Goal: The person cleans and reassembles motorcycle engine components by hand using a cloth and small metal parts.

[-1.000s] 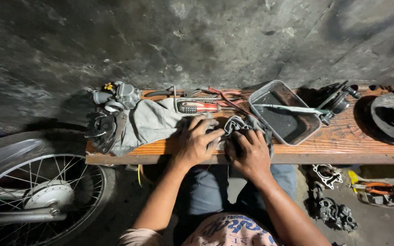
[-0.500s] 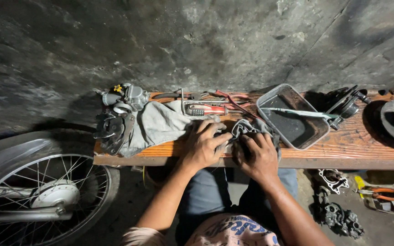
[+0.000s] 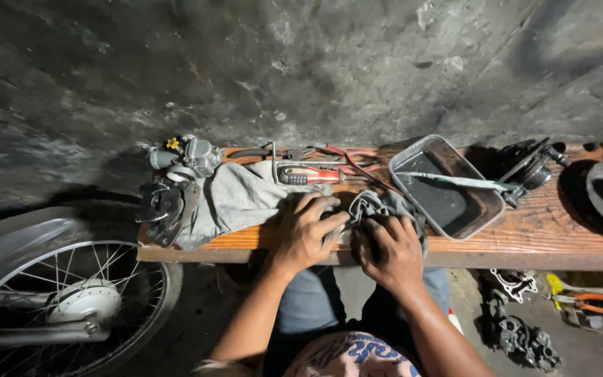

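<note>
While both your hands press on the grey rag (image 3: pixel 378 209) at the worktop (image 3: pixel 525 241) front edge, little has shifted since a second ago. Your left hand (image 3: pixel 306 234) lies flat, fingers spread; your right hand (image 3: pixel 387 251) curls over the cloth beside the metal tray (image 3: pixel 479 213).

Dim concrete wall (image 3: pixel 301 63), wooden bench (image 3: pixel 539 237)

Grey rag (image 3: pixel 375 207), crumpled and grimy, bunched at the front edge of the wooden bench (image 3: pixel 525 241) just left of the metal tray (image 3: pixel 403 164), pressed under both my hands.
</note>
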